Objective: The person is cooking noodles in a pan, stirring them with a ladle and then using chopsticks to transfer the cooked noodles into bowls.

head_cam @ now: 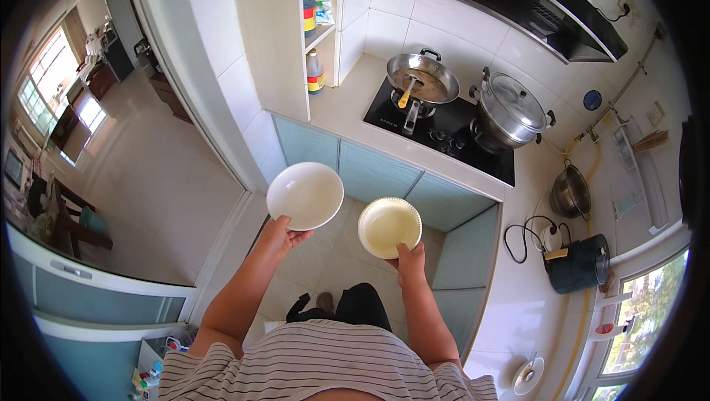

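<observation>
My left hand [284, 237] grips the near rim of a larger white bowl [305, 195], thumb on the inside edge and fingers beneath. A smaller cream bowl [390, 228] with a beaded rim is in my right hand [409, 261], the thumb over its near edge. The two bowls are apart, held above the tiled floor in front of the blue-green cabinet doors. The inside of the white bowl looks bare; whether the cream one holds a clear liquid, I cannot tell.
On the black gas hob [438, 134] stand a frying pan [424, 78] with a yellow-handled utensil and a lidded steel pot [513, 107]. Along the right counter are a steel colander [571, 190], a dark appliance [579, 265] with a cord, and a small dish [527, 376]. A doorway opens at left.
</observation>
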{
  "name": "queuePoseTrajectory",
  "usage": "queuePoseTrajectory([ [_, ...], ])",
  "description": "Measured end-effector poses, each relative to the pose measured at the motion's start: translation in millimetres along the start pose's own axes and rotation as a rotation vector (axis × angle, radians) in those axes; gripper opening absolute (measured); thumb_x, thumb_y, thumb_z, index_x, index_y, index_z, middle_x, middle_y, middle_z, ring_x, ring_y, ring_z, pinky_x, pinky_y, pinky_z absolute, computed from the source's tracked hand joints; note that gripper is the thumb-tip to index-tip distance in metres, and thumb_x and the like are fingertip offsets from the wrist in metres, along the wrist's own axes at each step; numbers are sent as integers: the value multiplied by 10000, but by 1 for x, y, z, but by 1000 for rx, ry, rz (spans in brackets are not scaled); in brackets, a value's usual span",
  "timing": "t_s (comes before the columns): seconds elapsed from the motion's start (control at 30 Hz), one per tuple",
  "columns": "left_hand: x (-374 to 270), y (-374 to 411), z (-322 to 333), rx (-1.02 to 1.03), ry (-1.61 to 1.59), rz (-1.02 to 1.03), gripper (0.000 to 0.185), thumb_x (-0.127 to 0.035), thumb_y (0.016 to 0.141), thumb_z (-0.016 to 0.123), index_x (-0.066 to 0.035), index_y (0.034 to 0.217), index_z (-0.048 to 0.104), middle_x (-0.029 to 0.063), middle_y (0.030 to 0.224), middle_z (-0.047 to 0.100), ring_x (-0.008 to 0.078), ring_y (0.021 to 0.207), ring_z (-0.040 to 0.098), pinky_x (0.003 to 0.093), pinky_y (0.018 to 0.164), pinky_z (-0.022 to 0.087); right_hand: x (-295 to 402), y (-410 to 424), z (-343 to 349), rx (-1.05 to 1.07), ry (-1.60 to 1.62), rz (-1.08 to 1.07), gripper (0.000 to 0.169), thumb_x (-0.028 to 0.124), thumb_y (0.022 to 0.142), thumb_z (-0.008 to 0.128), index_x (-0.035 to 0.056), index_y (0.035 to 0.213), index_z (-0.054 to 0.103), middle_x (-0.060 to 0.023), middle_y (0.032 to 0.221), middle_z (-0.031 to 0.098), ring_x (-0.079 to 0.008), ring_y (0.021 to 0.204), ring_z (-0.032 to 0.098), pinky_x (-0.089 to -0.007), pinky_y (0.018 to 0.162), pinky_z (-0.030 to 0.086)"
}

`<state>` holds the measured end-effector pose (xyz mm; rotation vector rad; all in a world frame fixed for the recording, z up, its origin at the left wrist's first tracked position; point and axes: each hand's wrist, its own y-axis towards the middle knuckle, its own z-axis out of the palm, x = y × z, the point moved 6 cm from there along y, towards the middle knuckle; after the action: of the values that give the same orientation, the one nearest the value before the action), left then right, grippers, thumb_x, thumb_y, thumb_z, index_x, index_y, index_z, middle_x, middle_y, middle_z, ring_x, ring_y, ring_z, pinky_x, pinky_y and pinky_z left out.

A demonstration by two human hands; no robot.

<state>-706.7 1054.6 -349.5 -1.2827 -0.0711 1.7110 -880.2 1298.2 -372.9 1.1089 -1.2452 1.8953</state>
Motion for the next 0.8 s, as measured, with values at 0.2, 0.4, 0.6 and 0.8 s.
queuePoseTrajectory([
  [0.2, -61, 145, 50, -14, -29, -86, 418, -109, 867, 339, 95, 1228, 293, 251, 1125, 480, 347, 973, 554, 389, 802, 520, 10, 112, 50, 5, 13, 56, 370, 29, 800, 496, -3, 1146, 368, -163, 1084, 497, -292, 918, 591, -423, 671, 562],
  [0.4, -108, 274, 99, 24, 35, -45, 401, -112, 874, 355, 86, 1219, 305, 264, 1125, 466, 365, 981, 541, 404, 798, 521, 17, 221, 117, 58, 13, 182, 422, 27, 803, 536, 14, 1173, 334, -153, 1120, 471, -293, 953, 573, -438, 701, 553],
  [0.6, -132, 397, 123, -29, 17, -114, 351, -117, 882, 360, 98, 1160, 351, 246, 1070, 498, 340, 929, 563, 406, 771, 541, 0, 309, 172, 16, 50, 308, 447, 30, 807, 542, 18, 1201, 332, -152, 1121, 475, -291, 944, 576, -430, 707, 552],
  [0.8, -134, 489, 155, -74, 70, -188, 330, -85, 884, 351, 119, 1144, 346, 242, 1022, 510, 337, 883, 575, 391, 736, 567, 0, 347, 216, -83, 102, 397, 465, 28, 809, 546, -6, 1218, 327, -170, 1109, 471, -296, 936, 576, -403, 707, 563],
])
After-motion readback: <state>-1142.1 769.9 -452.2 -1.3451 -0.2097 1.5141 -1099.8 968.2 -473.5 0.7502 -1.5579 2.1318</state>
